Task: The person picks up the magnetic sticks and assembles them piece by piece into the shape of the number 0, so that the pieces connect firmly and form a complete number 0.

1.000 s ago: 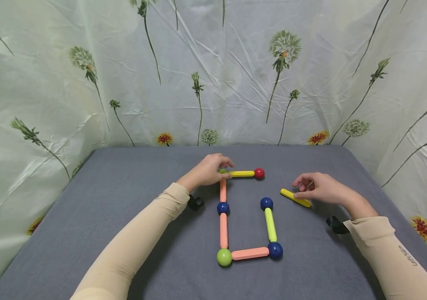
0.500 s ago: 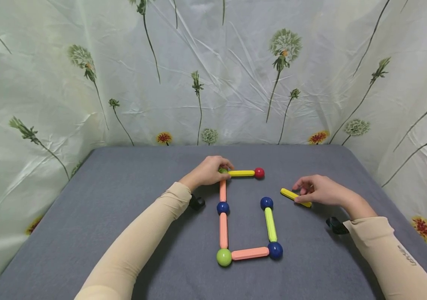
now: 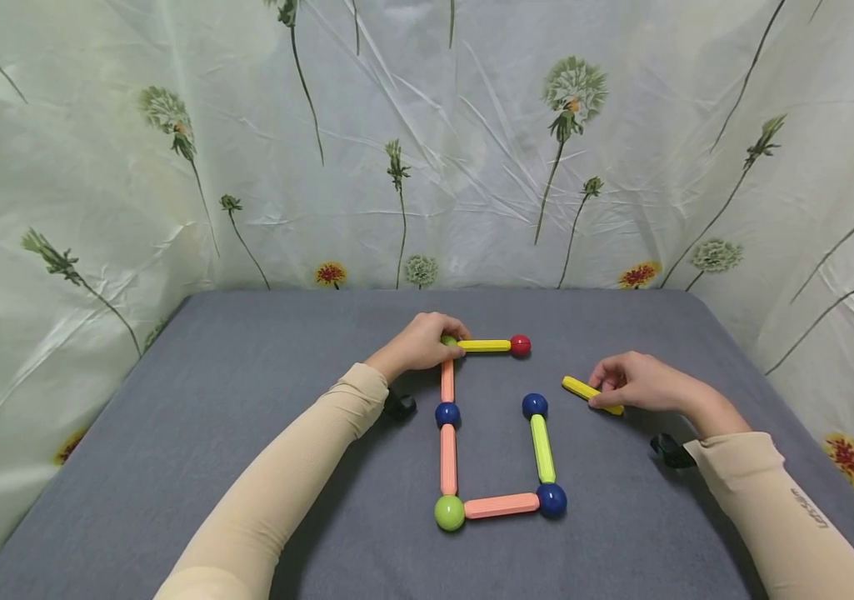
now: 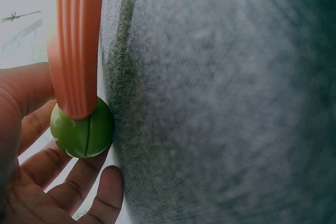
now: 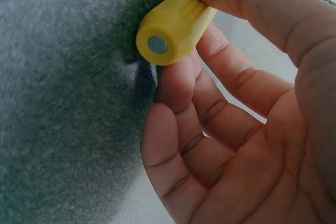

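My left hand [image 3: 421, 340] holds a green ball [image 4: 81, 132] at the far left corner of a shape of magnetic rods and balls. The thumb lies by the ball and the end of an orange rod [image 4: 79, 40], with the fingers behind. From that ball a yellow rod [image 3: 485, 346] runs right to a red ball [image 3: 520, 346]. To the right of the shape, my right hand [image 3: 644, 382] pinches a loose yellow magnetic rod [image 3: 580, 387] between thumb and fingers. This rod lies low at the cloth, its round metal end [image 5: 157, 44] facing the right wrist camera.
Down the left side run orange rods with a blue ball [image 3: 447, 414] between them, ending at a near green ball [image 3: 450, 512]. An orange rod [image 3: 501, 506] leads to a blue ball [image 3: 551, 500], then a lime rod [image 3: 542, 450] to another blue ball [image 3: 535, 406]. Grey cloth [image 3: 284, 333] covers the table.
The right hand has shifted slightly nearer, and its fingers have come round the loose yellow rod. My left hand stays at the green ball, almost unmoved.
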Demonstrator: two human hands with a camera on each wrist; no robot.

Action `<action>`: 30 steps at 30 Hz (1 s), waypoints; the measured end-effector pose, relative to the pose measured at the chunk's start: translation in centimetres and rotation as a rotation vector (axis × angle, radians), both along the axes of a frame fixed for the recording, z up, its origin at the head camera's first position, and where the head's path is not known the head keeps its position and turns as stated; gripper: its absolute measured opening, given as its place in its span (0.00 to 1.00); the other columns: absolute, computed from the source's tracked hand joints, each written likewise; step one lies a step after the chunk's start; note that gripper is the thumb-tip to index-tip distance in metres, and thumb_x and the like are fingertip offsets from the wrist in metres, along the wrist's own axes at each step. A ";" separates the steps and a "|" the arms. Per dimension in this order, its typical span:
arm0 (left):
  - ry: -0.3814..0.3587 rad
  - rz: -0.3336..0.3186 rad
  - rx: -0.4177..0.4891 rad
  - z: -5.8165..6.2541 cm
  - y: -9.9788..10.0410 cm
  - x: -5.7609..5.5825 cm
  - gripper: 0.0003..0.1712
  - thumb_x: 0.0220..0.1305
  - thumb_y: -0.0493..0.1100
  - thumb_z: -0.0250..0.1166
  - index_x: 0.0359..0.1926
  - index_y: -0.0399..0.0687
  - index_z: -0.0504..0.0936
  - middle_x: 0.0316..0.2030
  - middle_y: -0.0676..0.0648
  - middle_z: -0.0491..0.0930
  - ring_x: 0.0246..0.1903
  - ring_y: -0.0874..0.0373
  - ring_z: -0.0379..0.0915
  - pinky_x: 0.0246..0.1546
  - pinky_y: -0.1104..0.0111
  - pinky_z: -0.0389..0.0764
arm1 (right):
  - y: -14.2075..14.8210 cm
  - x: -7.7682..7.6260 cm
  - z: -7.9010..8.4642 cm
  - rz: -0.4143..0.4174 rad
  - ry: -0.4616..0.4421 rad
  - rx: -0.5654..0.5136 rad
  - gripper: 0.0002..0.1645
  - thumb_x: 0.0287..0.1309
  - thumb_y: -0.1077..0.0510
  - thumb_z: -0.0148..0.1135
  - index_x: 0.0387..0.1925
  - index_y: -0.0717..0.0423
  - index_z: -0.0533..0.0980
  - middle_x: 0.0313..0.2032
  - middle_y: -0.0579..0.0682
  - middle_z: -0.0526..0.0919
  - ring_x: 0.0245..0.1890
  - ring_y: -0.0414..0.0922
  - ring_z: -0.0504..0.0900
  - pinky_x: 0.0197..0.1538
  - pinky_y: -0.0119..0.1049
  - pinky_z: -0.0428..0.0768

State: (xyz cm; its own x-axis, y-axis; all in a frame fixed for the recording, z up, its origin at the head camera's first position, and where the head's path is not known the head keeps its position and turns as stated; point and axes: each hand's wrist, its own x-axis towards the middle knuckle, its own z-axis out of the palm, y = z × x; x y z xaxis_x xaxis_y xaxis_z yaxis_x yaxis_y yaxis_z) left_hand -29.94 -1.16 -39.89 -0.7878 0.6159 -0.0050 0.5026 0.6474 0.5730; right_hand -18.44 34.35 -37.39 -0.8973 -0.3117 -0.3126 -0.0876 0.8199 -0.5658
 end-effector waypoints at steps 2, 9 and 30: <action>0.001 0.000 -0.001 0.0 0.0 0.0 0.14 0.73 0.42 0.71 0.57 0.50 0.90 0.53 0.47 0.89 0.51 0.53 0.83 0.55 0.58 0.84 | -0.1 -0.1 -0.1 -0.002 0.001 0.001 0.15 0.65 0.51 0.74 0.44 0.58 0.82 0.30 0.43 0.80 0.29 0.39 0.72 0.33 0.32 0.67; 0.002 -0.003 -0.004 -0.1 0.1 -0.1 0.14 0.73 0.42 0.72 0.57 0.50 0.90 0.53 0.47 0.89 0.51 0.53 0.83 0.56 0.58 0.84 | -0.2 -0.5 -0.2 -0.026 0.008 -0.040 0.16 0.69 0.52 0.70 0.46 0.61 0.84 0.30 0.43 0.81 0.27 0.38 0.73 0.31 0.32 0.72; -0.007 0.015 -0.007 0.1 0.2 0.2 0.14 0.73 0.41 0.71 0.57 0.49 0.90 0.53 0.47 0.89 0.51 0.53 0.83 0.56 0.58 0.84 | -4.5 -2.2 0.2 -0.207 -0.055 -0.269 0.23 0.74 0.48 0.67 0.51 0.66 0.82 0.33 0.46 0.87 0.35 0.39 0.85 0.43 0.33 0.88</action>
